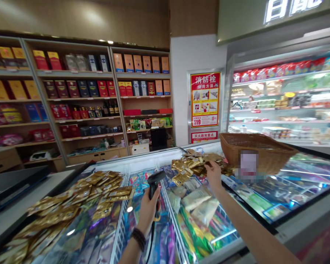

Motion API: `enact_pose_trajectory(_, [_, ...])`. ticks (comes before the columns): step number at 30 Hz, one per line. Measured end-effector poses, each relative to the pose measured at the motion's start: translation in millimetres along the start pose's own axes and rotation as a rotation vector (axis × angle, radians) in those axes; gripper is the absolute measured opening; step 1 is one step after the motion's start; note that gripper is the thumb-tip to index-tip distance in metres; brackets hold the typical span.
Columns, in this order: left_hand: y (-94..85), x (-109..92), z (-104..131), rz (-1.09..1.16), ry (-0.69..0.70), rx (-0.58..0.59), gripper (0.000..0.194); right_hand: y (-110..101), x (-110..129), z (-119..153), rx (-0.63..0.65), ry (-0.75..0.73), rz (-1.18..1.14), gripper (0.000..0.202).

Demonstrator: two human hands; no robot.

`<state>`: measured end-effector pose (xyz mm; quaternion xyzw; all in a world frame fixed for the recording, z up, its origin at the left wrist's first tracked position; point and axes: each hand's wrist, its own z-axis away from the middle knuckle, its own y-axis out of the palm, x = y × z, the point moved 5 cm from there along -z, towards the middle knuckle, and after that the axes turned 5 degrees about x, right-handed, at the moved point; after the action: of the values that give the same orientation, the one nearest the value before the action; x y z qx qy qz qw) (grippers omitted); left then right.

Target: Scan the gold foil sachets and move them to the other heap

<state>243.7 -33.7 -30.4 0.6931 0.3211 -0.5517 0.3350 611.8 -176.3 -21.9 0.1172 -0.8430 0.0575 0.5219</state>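
My left hand (149,205) is wrapped round the handle of a black handheld barcode scanner (155,177), held over the freezer chest with its cord hanging below. At the pile of gold foil packets (189,164) on the right, my right hand (215,175) has its fingers curled onto a packet; its fingertips are partly lost among the foil. Many more gold packets (99,187) lie heaped on the left part of the freezer. Just behind my right hand stands a brown wicker basket (275,156).
The freezer chest is split by white wire dividers (169,209) and holds colourful bagged goods (195,234). A black-framed glass lid (291,183) covers its right side. A dark flat device (13,187) sits on the left counter. Shelves of boxes (82,88) stand behind.
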Motion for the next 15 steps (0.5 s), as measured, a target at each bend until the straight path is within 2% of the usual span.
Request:
enact_pose_trajectory(4, [-17.4,-4.7,4.7,0.01,-0.005,-0.054,0.081,19.8,-12.4,32.2,-0.106,0.041,0.005,0.052])
enact_pose_trajectory(8, [-51.3,-20.4,8.7,0.009,0.035,-0.158,0.077,60.6,-8.8,65.3,-0.079,-0.027,0.009,0.05])
enact_pose_trajectory(11, [-88.9,-35.1,12.6,-0.003,0.095,-0.253,0.076,108.9,-1.1,88.9,0.049,-0.048,0.003,0.044])
enact_pose_trajectory(15, [-146.1,-52.1,23.4,-0.061,0.138,-0.361,0.075,191.5,15.9,125.6,0.323,-0.034,-0.03,0.036])
